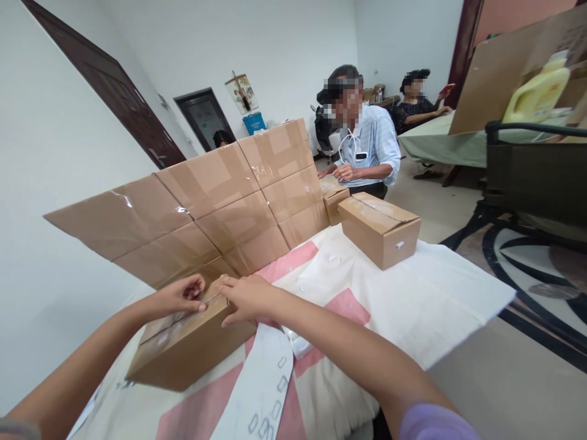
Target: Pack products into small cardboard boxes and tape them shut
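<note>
A brown cardboard box (183,348) lies on the pink-and-white cloth (413,299) right in front of me. My left hand (181,295) rests on its top with the fingers curled in a pinch at the taped seam. My right hand (245,297) lies on the box's far top corner, fingers together and pressed down on the flap. Whether either hand holds tape or anything small is unclear. Behind the box rises a stack of several taped cardboard boxes (215,201).
Another closed box (380,227) stands farther right on the cloth. A seated person (362,150) beyond it handles a small box (334,198). A second person (415,98) sits at a green-covered table (435,143). A dark chair (532,177) stands at right.
</note>
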`<state>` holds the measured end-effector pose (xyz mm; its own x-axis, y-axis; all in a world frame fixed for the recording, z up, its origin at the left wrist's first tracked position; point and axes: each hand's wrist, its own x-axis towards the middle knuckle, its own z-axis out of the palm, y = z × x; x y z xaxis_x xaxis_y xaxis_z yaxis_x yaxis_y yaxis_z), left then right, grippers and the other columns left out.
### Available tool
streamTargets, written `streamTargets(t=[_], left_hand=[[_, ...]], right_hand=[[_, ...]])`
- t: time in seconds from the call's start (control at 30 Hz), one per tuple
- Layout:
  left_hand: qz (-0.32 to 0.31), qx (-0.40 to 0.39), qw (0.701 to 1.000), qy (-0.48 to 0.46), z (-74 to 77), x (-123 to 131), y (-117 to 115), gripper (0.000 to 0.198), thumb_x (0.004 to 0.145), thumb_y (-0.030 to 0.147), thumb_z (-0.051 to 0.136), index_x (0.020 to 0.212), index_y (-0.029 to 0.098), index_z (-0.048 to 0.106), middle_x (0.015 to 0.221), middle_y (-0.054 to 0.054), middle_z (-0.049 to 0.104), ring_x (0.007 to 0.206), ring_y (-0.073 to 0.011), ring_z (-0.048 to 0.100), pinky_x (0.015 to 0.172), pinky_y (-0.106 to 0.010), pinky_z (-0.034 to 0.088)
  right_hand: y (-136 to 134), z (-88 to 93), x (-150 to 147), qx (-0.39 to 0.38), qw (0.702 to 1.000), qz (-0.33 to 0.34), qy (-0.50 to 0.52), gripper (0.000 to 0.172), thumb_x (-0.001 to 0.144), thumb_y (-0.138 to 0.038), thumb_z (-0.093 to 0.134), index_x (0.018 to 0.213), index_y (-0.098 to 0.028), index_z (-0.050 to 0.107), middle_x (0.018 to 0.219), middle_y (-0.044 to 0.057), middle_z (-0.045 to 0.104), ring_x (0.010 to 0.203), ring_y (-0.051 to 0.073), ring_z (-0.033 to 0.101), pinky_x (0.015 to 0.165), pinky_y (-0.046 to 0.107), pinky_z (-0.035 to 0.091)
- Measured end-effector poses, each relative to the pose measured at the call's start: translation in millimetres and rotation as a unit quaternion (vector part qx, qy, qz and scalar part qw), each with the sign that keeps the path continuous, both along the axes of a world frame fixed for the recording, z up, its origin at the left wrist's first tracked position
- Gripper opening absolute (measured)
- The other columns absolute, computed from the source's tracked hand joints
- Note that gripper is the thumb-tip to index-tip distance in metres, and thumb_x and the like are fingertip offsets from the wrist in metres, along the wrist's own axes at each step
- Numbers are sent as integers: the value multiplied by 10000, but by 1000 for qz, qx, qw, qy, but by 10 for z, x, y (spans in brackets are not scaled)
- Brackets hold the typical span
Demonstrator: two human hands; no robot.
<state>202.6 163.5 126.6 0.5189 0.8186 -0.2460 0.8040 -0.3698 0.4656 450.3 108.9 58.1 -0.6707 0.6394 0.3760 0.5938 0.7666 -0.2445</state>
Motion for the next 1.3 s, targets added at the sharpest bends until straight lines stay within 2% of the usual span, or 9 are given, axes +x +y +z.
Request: streamTargets(t=[0.2, 0.37, 0.5, 0.67, 0.8, 0.9, 0.97, 1.13, 1.3], left_hand=[[7, 4, 1000, 4, 15, -1, 7, 590, 641, 618, 796, 1015, 231, 554, 754, 47, 437, 686, -147, 437, 634, -247, 403], [0, -9, 999, 31, 37, -23, 49, 589, 726, 619, 741, 1143, 228, 598, 768, 29, 514, 681, -158, 482, 630, -245, 395], [-7, -39, 999, 13, 31, -53, 72, 542, 781, 620, 691, 1156, 236, 618, 836, -10, 615, 694, -174, 541, 627, -253, 425], [28, 1, 999, -22, -21, -17, 78, 578, 713, 738, 668, 1006, 240, 686, 854, -48, 686, 742, -219, 607, 635, -296, 506], [52, 23, 997, -59, -68, 18, 39, 609, 693, 794, 650, 911, 229, 716, 940, -78, 737, 898, -274, 661, 792, -362, 563], [75, -6, 995, -62, -118, -28, -15, 606, 751, 750, 650, 1052, 231, 732, 1148, -102, 737, 1114, -314, 660, 974, -393, 537], [67, -38, 995, -60, -161, -81, -36, 616, 760, 688, 694, 1193, 249, 707, 1301, -101, 690, 1241, -332, 621, 1055, -406, 503], [29, -31, 997, -61, -234, -148, -23, 656, 733, 601, 764, 1297, 276, 679, 1386, -88, 653, 1324, -364, 571, 1114, -446, 466], [55, -38, 995, -78, -190, -67, -89, 605, 820, 624, 685, 1317, 279, 674, 1421, -77, 637, 1330, -352, 572, 1123, -437, 463]], right_hand=[[-14, 15, 8, 0, 1000, 6, 8, 769, 824, -650, 684, 1395, -168, 498, 1608, 194, 394, 1129, 337, 695, 784, 453, 603], [-39, 40, 28, -1, 1000, 10, 3, 796, 835, -638, 682, 1436, -165, 461, 1602, 165, 413, 1162, 317, 684, 789, 432, 605], [-36, 39, 23, -1, 1000, 6, -4, 780, 841, -656, 666, 1425, -171, 486, 1613, 158, 399, 1153, 313, 686, 785, 409, 599], [-15, 7, 8, -2, 1000, 10, 5, 769, 823, -645, 691, 1395, -159, 523, 1590, 196, 417, 1109, 336, 696, 763, 451, 599], [-14, -4, 18, 8, 1000, 11, 6, 773, 821, -658, 685, 1393, -165, 518, 1577, 180, 439, 1052, 315, 713, 743, 430, 597], [-35, 15, 20, 7, 1000, 2, -4, 770, 827, -665, 670, 1395, -168, 515, 1570, 151, 456, 1052, 302, 715, 757, 409, 594], [-52, 32, 13, 9, 1000, -6, -12, 771, 820, -663, 675, 1390, -168, 519, 1578, 148, 446, 1080, 309, 706, 769, 414, 595], [-56, 28, -1, 17, 1000, -7, -7, 722, 796, -655, 694, 1315, -169, 569, 1568, 160, 450, 1069, 318, 706, 760, 435, 595], [-25, -13, 6, 19, 1000, 11, 15, 705, 809, -649, 688, 1312, -172, 563, 1524, 150, 486, 1041, 289, 709, 741, 417, 593]])
